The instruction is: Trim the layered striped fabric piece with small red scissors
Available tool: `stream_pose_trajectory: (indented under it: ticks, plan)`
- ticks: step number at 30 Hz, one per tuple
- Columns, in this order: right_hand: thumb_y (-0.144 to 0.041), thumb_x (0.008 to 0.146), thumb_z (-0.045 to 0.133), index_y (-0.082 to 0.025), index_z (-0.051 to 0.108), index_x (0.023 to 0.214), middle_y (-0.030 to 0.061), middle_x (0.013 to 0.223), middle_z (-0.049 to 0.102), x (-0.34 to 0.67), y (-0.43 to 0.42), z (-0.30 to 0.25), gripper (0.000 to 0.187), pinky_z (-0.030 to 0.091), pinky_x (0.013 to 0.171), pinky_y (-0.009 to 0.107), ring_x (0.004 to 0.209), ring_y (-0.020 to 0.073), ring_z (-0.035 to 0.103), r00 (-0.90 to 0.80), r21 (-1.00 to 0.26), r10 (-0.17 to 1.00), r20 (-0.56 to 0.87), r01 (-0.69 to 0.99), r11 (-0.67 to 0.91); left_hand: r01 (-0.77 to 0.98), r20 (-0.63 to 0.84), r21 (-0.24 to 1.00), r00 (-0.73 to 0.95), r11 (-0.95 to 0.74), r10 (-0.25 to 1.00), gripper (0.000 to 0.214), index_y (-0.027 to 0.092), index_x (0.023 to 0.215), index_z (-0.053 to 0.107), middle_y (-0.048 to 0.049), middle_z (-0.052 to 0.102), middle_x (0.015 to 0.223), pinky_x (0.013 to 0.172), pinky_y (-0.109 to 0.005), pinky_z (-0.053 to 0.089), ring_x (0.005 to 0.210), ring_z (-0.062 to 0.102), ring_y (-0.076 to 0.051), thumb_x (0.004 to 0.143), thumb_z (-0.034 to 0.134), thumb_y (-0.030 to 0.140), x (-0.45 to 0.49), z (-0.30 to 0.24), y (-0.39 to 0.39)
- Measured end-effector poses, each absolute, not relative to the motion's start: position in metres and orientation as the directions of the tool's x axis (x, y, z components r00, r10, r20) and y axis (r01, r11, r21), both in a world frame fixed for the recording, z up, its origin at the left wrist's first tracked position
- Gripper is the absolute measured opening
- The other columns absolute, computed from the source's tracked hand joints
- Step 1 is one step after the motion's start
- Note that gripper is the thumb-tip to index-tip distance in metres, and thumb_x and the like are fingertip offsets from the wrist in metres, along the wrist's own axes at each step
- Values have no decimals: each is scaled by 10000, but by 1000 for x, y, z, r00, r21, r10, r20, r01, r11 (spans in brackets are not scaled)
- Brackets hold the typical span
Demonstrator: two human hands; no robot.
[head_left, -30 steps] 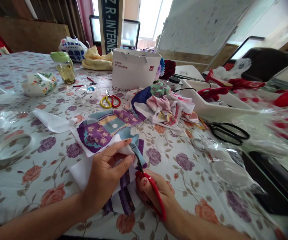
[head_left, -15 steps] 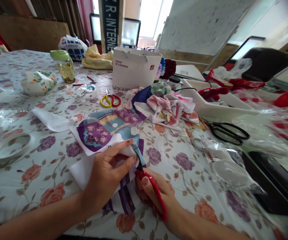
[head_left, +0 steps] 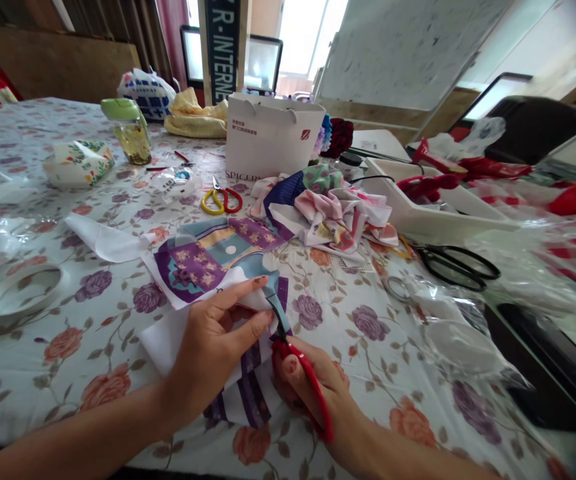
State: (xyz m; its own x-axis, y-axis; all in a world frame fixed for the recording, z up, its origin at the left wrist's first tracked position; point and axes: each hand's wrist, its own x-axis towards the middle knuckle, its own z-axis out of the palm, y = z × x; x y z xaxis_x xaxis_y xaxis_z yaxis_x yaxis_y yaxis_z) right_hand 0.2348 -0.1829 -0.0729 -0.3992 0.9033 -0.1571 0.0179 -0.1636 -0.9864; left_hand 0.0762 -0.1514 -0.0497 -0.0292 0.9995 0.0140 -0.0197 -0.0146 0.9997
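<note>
My left hand (head_left: 218, 340) pinches the near edge of a purple, blue and white patterned fabric piece (head_left: 203, 260) between thumb and fingers. In my right hand (head_left: 318, 380) is a pair of red-handled scissors (head_left: 318, 400), my fingers through the loops. The dark blades meet the fabric edge just right of my left thumb; how far they are apart is hard to make out. Under my hands lies more cloth, white with dark purple stripes (head_left: 253, 393), partly covered by my left hand.
Yellow-and-red-handled scissors (head_left: 221, 199) lie beyond the fabric, near crumpled cloths (head_left: 338, 213) and a white paper bag (head_left: 273, 137). Black scissors (head_left: 458, 263), a white bin (head_left: 433, 207) and plastic packets (head_left: 458, 333) are at right. At left sits a tape roll (head_left: 23, 291).
Very little differs. The red scissors have shifted slightly at the fabric edge, with the blades a bit more in view; my left hand keeps its pinch in place.
</note>
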Motion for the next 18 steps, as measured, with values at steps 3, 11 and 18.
stream_pose_trajectory:
  ticks: [3,11,18]
  plan:
    - [-695,877,498,-214,369,665,-71,550,318,234,-183,-73,542,206,430,240,482,82,242,-389,-982,904,-177,9,-188,-8,6,1000,-13,-6,1000,383,202,1119,734,13,754,858,715,-180,548,756,674,-119,736,753,211,76,-49,-150]
    - [-723,849,510,-219,360,672,-75,557,280,234,-184,-74,554,170,407,237,475,77,209,-391,-976,899,-199,0,-216,11,2,1000,-11,-2,1000,394,201,1127,731,15,744,835,697,-183,541,730,660,-118,735,760,228,74,-49,-152]
    - [-690,868,519,-218,359,663,-73,545,286,234,-184,-76,539,168,411,239,469,77,215,-387,-978,904,-182,-26,-208,-6,22,1000,-34,-22,999,391,175,1123,726,-18,758,928,770,-217,564,848,699,-161,736,750,225,77,-52,-152]
